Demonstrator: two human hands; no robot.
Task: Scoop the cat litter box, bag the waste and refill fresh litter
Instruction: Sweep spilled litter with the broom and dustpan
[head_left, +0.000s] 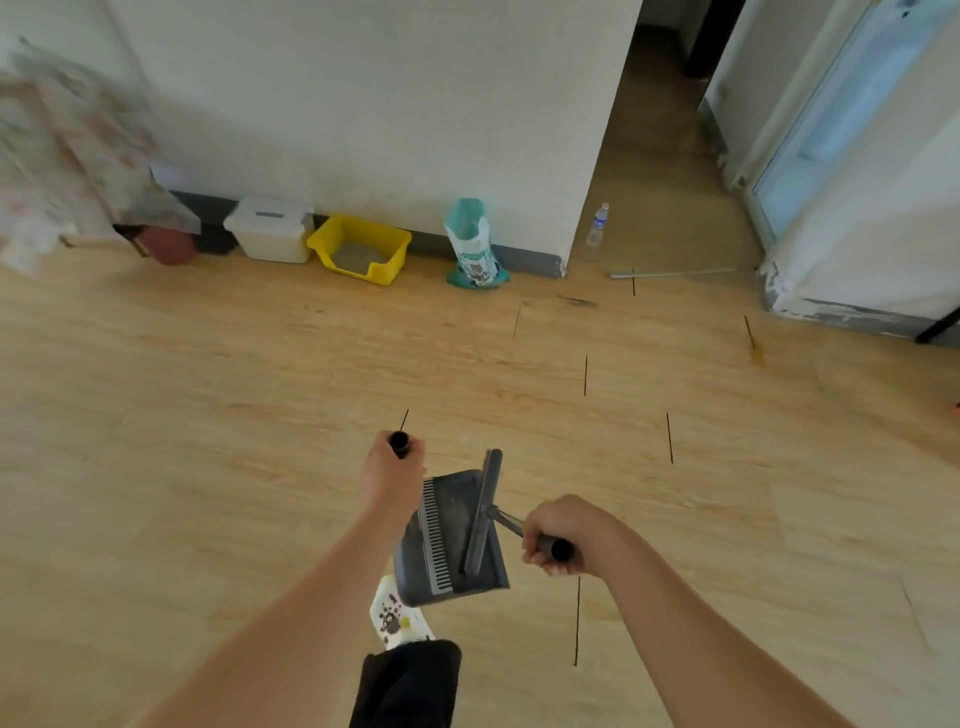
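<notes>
Litter box (358, 249) sits against wall (363, 104); left hand (390, 470) holds dustpan (447, 545), right hand (563, 535) broom (483, 512).

Matt grey plastic dustpan (457, 540); wood-grain floor (260, 389).

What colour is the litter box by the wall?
The litter box is bright yellow, with grey litter inside; seen in the head view.
</notes>
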